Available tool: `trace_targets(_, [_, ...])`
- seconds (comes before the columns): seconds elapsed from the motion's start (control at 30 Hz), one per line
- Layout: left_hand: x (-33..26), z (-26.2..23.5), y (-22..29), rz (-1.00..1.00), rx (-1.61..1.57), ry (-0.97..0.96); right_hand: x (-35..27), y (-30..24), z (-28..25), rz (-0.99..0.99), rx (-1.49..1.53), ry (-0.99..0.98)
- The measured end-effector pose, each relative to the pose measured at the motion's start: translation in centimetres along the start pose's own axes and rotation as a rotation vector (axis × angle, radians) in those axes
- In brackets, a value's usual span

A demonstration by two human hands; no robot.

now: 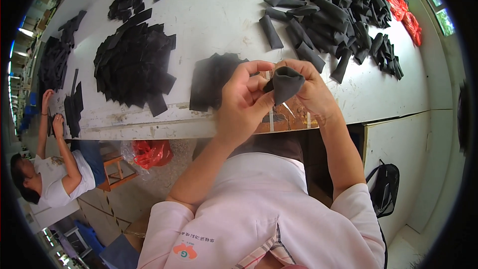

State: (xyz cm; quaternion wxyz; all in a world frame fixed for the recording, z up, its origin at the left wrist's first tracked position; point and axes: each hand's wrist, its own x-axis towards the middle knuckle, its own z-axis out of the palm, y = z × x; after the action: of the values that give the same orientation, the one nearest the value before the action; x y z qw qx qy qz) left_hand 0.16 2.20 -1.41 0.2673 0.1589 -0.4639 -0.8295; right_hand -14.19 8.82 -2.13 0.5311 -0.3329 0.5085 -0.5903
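Note:
A small black fabric tube (288,85), its mouth gaping toward me, is held up between my hands above the table's front edge. My left hand (244,94) pinches its left side between thumb and fingers. From the right and behind, my right hand (312,89) grips the same tube, with some of its fingers hidden. Just behind my left hand lies a low stack of flat black fabric pieces (214,80). Below the tube, a thin pale pointed thing (289,108) shows against a brown worn patch of table; its kind is unclear.
Finished-looking black tubes (333,17) heap up at the back right, near red plastic bags (406,17). A big pile of flat black pieces (132,65) sits on the white table (214,25) to the left. A co-worker (64,169) handles black strips at far left.

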Motion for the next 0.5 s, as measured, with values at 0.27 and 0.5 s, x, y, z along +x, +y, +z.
trace_targets(0.27, [1.2, -0.6, -0.1, 0.453, 0.603, 0.126, 0.6, 2.8, -0.9, -0.016, 0.061, -0.059])
trace_targets(0.5, [1.4, 0.7, 1.1, 0.455, 0.265, 0.055, -1.2, -0.4, 0.7, -0.419, -0.664, 0.378])
